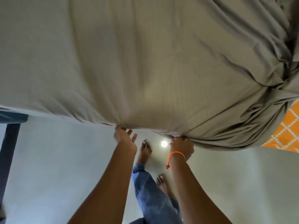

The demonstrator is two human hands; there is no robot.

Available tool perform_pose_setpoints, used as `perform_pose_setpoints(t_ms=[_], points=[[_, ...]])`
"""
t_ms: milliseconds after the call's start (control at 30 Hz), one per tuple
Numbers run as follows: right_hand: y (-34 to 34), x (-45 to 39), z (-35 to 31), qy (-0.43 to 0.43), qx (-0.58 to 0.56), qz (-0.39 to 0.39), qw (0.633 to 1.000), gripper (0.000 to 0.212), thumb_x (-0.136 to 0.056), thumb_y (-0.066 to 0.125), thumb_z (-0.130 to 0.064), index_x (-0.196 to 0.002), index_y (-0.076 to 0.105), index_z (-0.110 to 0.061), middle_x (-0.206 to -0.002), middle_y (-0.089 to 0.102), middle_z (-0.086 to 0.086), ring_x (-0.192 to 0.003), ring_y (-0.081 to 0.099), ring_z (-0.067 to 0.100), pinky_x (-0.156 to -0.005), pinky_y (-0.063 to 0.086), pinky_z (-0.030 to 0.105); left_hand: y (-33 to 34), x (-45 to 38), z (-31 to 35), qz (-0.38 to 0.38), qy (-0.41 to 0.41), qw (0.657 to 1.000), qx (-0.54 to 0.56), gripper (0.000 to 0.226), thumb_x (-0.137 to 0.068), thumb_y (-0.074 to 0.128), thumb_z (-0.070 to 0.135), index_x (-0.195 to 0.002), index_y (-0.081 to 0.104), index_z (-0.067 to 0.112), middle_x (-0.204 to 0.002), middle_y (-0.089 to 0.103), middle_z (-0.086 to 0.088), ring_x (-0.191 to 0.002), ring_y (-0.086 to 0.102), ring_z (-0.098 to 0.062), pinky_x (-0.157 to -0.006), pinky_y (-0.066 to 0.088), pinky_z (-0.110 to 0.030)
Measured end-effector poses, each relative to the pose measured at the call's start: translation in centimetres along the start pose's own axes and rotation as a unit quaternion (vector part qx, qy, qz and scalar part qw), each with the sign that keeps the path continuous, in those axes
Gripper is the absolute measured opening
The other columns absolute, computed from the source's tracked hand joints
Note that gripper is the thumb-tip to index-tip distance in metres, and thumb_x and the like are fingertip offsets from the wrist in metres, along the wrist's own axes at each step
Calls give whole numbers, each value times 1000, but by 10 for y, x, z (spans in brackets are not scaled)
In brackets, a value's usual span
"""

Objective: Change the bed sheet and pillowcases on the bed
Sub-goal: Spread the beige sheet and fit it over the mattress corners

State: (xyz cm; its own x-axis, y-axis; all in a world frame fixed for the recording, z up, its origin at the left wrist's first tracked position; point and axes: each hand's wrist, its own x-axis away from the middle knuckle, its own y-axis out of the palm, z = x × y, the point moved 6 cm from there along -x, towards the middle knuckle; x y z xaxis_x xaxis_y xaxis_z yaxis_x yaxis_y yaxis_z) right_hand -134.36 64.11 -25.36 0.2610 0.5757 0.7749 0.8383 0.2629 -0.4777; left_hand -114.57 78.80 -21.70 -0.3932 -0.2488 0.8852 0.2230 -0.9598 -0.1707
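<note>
Fitting the grey sheet [145, 62] over the bed: right hand [182, 147] grips its bunched edge at the bed's near side; left hand [123, 136] touches the hem, fingers spread. Next (judged): tucking toward the exposed orange mattress [286, 131].

grey sheet [145, 62] cropped top, mattress hidden

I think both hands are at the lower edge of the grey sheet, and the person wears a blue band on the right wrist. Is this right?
Not quite. The head view shows that the band on the right wrist is orange, not blue. The rest holds: the left hand and the right hand are both at the lower edge of the grey sheet.
</note>
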Motion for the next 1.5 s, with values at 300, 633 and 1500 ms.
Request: perform_pose_setpoints(t_ms=[300,633,1500], points=[[-123,-22,-61,-253,-77,-10,964,19,-78,52,-7,-71,69,-12,-67,70,11,-59,69,27,-63,57,43,54,103,-121,-101,-20,994,-48,21,-107,53,21,-121,65,12,-111,68,-4,-98,69,-24,-85,59,-43],[-247,-144,-181,-225,-203,64,951,90,-73,79,-37,-147,41,-1,-130,62,16,-112,61,23,-100,51,39,157,212,-195,-203,311,872,-319,20,-95,64,17,-92,82,23,-92,79,11,-94,72,-5,-90,55,-28],[-403,-266,-262,-163,-231,-119,952,20,-100,53,-10,-97,72,-15,-88,71,7,-76,71,8,-65,61,29,393,391,-380,-83,636,538,-547,11,-97,54,19,-88,59,18,-83,60,-3,-80,58,-30,-73,43,-43]])
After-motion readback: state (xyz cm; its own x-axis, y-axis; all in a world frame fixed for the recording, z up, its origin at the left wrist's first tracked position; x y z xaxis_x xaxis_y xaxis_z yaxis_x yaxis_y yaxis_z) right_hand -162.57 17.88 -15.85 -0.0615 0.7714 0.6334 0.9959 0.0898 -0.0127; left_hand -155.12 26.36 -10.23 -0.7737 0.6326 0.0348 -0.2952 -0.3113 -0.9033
